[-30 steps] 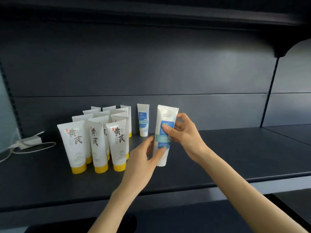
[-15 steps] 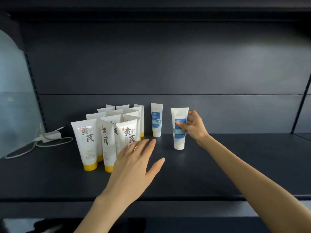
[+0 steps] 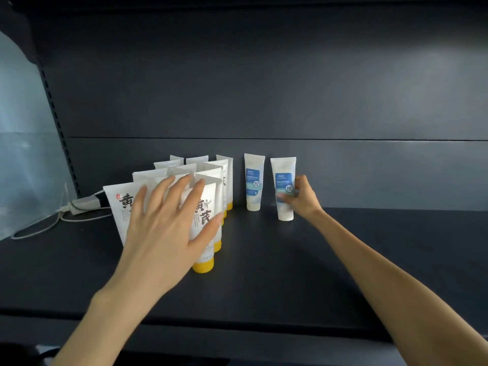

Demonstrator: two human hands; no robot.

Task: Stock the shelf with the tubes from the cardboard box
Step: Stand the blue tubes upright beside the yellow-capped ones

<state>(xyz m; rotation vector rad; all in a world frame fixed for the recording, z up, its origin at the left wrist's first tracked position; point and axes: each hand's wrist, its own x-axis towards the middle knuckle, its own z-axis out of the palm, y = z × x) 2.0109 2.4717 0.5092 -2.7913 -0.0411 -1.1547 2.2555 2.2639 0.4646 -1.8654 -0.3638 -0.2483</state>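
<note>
You look to be partway through the stocking. A block of yellow-capped tubes [image 3: 212, 170] stands upright in rows at centre left of the frame, on the shelf [image 3: 264, 260]; those seem finished.

The blue ones have only just begun. Right of centre, your right hand [image 3: 303, 199] is clamped on a blue tube [image 3: 283, 180], thumb across the label and fingers curled round its far side. The tube stands upright with its cap down on the shelf, or very nearly touching it, so I judge it is placed but not yet let go. Just to its left, close to the back panel, the other blue tube [image 3: 254, 182] stands alone on its cap, apart from both the one you hold and the yellow-capped block.

Your left hand [image 3: 169, 233] is spread wide with straight fingers and holds nothing. It lies in front of the yellow-capped tubes in the picture, and whether it touches them or hovers short of them cannot be told from this view.

What is left for this tube is to release it and line it up with its neighbour. The cardboard box is out of view, so you cannot read from here how many tubes remain. An adapter [image 3: 84, 204] and its cable [image 3: 39, 231] lie on the shelf at the left edge, well apart from the tubes.
</note>
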